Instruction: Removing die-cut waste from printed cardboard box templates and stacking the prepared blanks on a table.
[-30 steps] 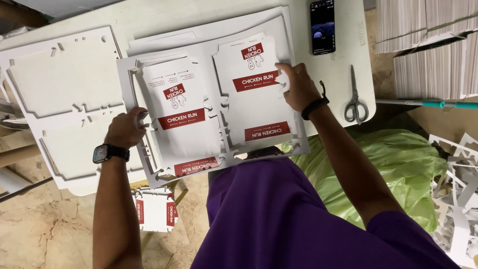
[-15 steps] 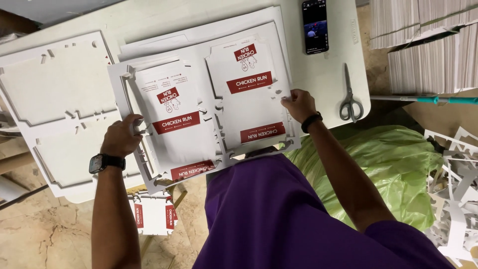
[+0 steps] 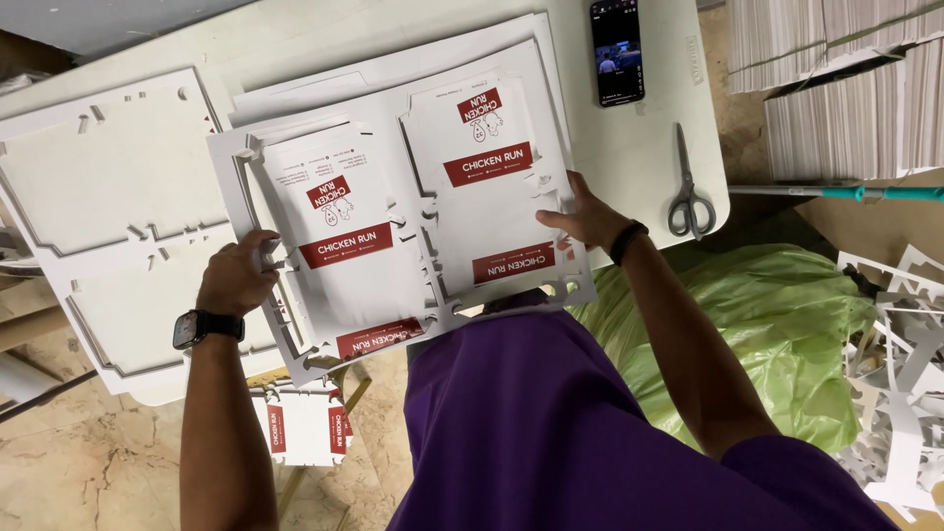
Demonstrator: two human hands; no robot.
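Observation:
A stack of white die-cut cardboard sheets [image 3: 393, 295] printed with two red-banded box blanks lies on the pale table [image 3: 639, 147], its near edge overhanging toward me. My left hand [image 3: 236, 275] grips the stack's left edge, a dark watch on that wrist. My right hand [image 3: 580, 216] holds the right edge near the lower corner, fingers on the top sheet, a black band on the wrist.
A pile of blank white die-cut sheets [image 3: 108, 216] lies on the table's left. A phone [image 3: 617, 51] and scissors [image 3: 686, 187] rest at the right. A green plastic bag [image 3: 757, 334], cardboard scraps [image 3: 905, 393], stacked sheets [image 3: 846, 88] and a fallen printed blank [image 3: 305, 423] surround me.
My right hand slid from the top sheet's upper right down to the stack's right edge. The stack shifted slightly toward me. My left hand stayed on the left edge.

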